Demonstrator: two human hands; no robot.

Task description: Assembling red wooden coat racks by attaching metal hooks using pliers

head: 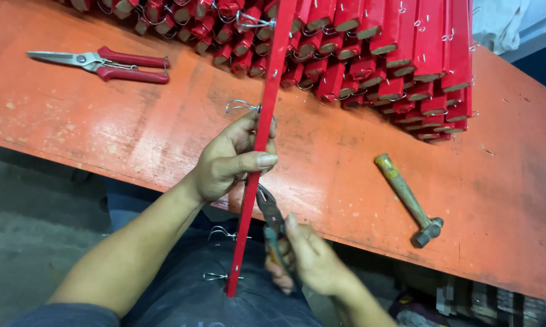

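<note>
My left hand (232, 158) grips a long red wooden strip (267, 115) that runs from my lap up over the orange table (103, 127). Several bent wire hooks (241, 106) stick out of the strip's left side. My right hand (306, 254) holds a pair of pliers (269, 213), whose jaws meet the strip just below my left thumb.
A big pile of red strips with wire hooks (370, 48) lies at the back of the table. Red-handled shears (106, 63) rest at the back left. A wooden-handled hammer (408, 198) lies at the right, near the table's front edge.
</note>
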